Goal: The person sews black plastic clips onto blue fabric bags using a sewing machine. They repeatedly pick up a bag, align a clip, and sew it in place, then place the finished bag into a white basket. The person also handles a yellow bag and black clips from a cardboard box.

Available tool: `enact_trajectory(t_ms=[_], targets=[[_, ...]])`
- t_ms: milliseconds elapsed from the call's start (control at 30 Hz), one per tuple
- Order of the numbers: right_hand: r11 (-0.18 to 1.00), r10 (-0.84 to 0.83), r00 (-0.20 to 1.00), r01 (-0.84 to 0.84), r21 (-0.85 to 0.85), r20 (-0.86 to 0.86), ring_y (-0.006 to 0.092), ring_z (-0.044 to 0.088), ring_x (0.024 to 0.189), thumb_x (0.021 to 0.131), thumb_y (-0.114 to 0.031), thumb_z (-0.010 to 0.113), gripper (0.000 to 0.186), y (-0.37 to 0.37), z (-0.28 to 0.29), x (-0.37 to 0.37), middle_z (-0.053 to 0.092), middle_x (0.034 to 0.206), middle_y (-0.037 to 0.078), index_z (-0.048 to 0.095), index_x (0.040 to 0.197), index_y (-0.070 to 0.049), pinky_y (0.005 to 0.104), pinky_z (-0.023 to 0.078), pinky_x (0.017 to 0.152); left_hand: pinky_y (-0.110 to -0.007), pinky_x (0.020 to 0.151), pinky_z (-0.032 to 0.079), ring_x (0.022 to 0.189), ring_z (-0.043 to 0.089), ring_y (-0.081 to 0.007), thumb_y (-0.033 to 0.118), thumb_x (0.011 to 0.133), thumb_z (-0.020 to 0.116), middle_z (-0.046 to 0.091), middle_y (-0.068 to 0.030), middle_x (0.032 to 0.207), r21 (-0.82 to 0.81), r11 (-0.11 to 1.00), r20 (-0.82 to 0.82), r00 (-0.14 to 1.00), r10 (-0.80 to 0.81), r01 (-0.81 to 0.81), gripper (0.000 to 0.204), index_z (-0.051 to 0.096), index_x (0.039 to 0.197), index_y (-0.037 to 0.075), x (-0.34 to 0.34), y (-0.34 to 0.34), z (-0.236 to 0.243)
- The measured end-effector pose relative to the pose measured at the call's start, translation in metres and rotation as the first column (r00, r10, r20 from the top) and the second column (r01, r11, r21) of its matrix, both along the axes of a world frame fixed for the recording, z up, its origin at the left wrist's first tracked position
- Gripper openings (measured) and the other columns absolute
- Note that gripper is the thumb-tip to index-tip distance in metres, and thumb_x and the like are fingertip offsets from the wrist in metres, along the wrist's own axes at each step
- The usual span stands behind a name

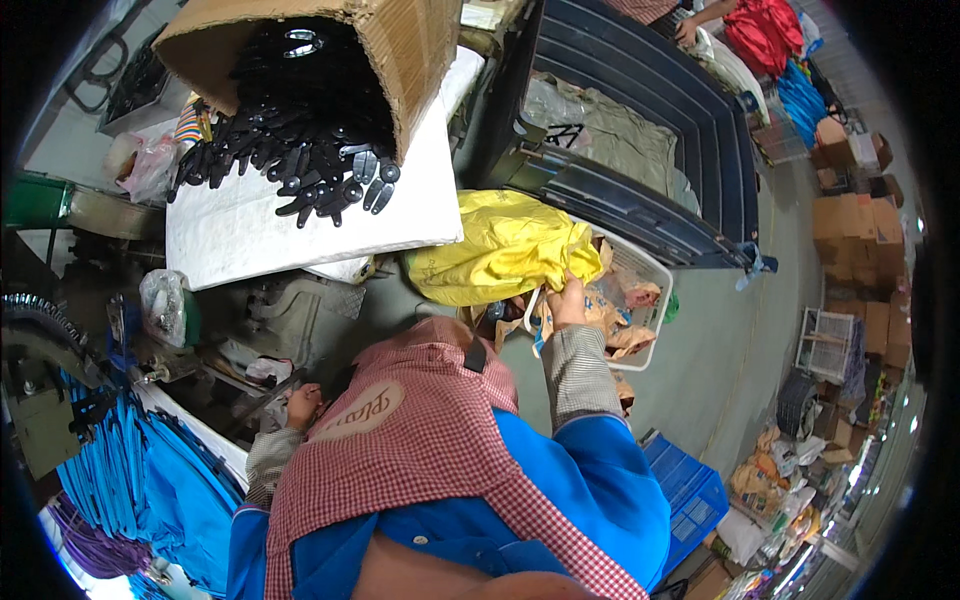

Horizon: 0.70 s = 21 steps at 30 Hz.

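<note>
Right hand [568,300] grasping yellow cloth [505,250] over white basket [655,330], right of centre. Left hand [302,405] low and left, near blue garments [150,480]; grip impossible to tell.

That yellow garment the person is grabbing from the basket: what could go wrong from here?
The yellow garment is bunched over the white basket's rim, and the right hand grips only its lower edge, so it might slide off or drag the brown pieces out. The tipped cardboard box already spills black clips near the white board's edge; a nudge could scatter more. The left hand sits low beside the apron.
</note>
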State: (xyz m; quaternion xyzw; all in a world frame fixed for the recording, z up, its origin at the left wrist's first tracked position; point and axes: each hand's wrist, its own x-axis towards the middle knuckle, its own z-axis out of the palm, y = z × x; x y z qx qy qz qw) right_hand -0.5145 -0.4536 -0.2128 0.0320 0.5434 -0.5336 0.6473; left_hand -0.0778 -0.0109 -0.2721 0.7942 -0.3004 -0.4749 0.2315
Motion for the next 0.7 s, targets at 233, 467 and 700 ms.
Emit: enact_trajectory(t_ms=[233,467,700], targets=[[0.692,0.231,-0.311,-0.614,0.381,-0.922,0.0363,0.013,0.131,0.083,-0.033,0.054,0.073,0.009,0.043,0.096,0.018,0.14,0.025,0.016,0.138,-0.005,0.0552,0.011,0.104,-0.032,0.062,0.047,0.071,0.061,-0.024,0.016,0.083,0.051,0.064,-0.0104,0.089,0.005,1.0,0.138,0.99,-0.003,0.002,0.026,0.058,0.106,0.005,-0.044,-0.022,0.035],[0.365,0.317,-0.865,-0.269,0.891,-0.39,0.0323,0.039,0.119,0.079,-0.044,0.052,0.05,0.023,-0.025,0.024,0.041,0.129,0.016,0.051,0.118,-0.012,0.0544,0.035,0.088,-0.037,0.065,0.047,0.083,0.061,-0.0307,0.017,0.078,0.057,0.062,-0.0138,0.092,0.071,0.997,0.27,0.963,-0.015,-0.004,0.026,0.058,0.103,0.008,-0.074,-0.013,0.053],[0.007,0.195,-0.916,-0.356,0.934,-0.351,0.0306,0.049,0.107,0.079,-0.045,0.053,0.044,0.035,-0.041,-0.002,0.052,0.115,0.016,0.058,0.105,-0.01,0.0481,0.041,0.081,-0.032,0.061,0.047,0.07,0.063,-0.0193,0.031,0.084,0.055,0.065,-0.0093,0.08,0.204,0.957,0.212,0.964,0.163,-0.207,0.029,0.06,0.102,0.009,-0.106,0.004,0.072]])
